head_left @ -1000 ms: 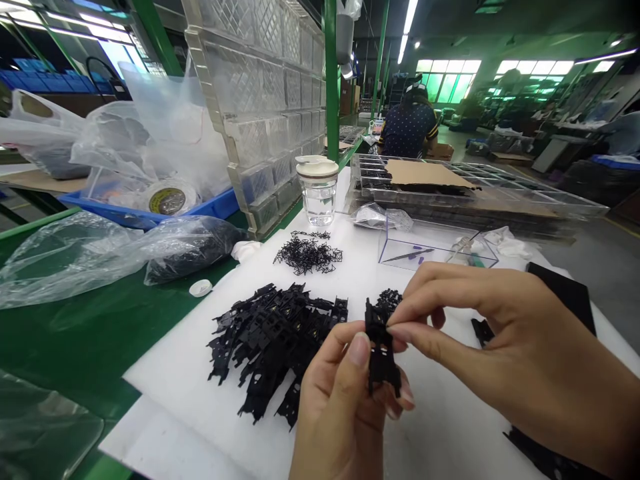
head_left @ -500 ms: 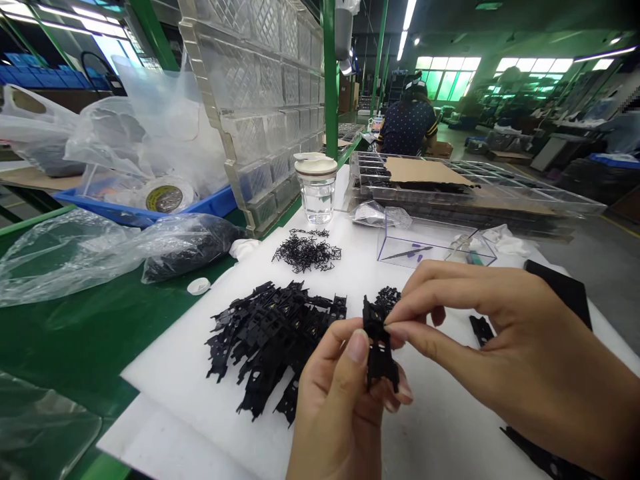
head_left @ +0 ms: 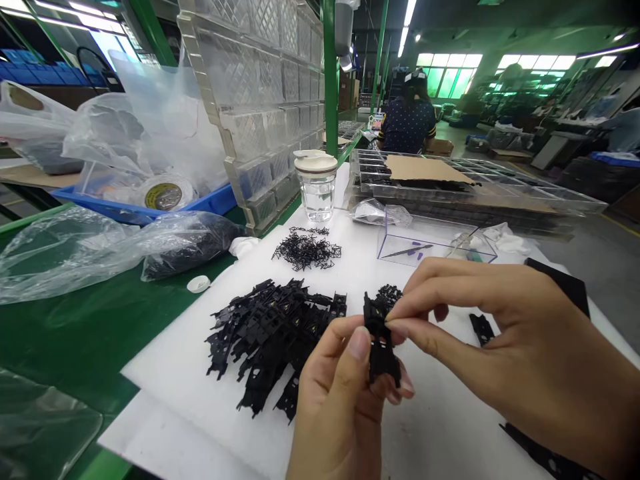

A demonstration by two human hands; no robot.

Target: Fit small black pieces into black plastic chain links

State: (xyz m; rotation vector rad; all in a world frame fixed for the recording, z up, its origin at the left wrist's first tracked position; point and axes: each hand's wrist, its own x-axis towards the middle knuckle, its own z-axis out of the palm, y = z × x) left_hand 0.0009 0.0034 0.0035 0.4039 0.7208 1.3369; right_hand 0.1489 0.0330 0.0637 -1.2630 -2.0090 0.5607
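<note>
My left hand [head_left: 345, 393] is closed around a black plastic part [head_left: 384, 360], thumb in front and fingers behind, holding it upright above the white board. At the part's upper right edge, my right hand [head_left: 480, 340] pinches with thumb and index fingertip; whatever lies between those tips is too small to make out. To the left of my hands spreads a pile of similar black plastic parts [head_left: 270, 327]. Behind the held part is a small heap of tiny black pieces [head_left: 389, 295]. Farther back lies a heap of thin, bent black pieces [head_left: 307, 251].
A lidded cup of clear liquid [head_left: 319, 193] stands at the back of the white board [head_left: 185, 373]. Right of it are a clear box [head_left: 425, 247] and stacked clear trays [head_left: 520, 193]. Plastic bags and a blue tray [head_left: 215, 200] sit left. A person [head_left: 409, 123] is farther off.
Both hands keep nearly the same grip on the black plastic part. The part has shifted very slightly; the view has moved a little.
</note>
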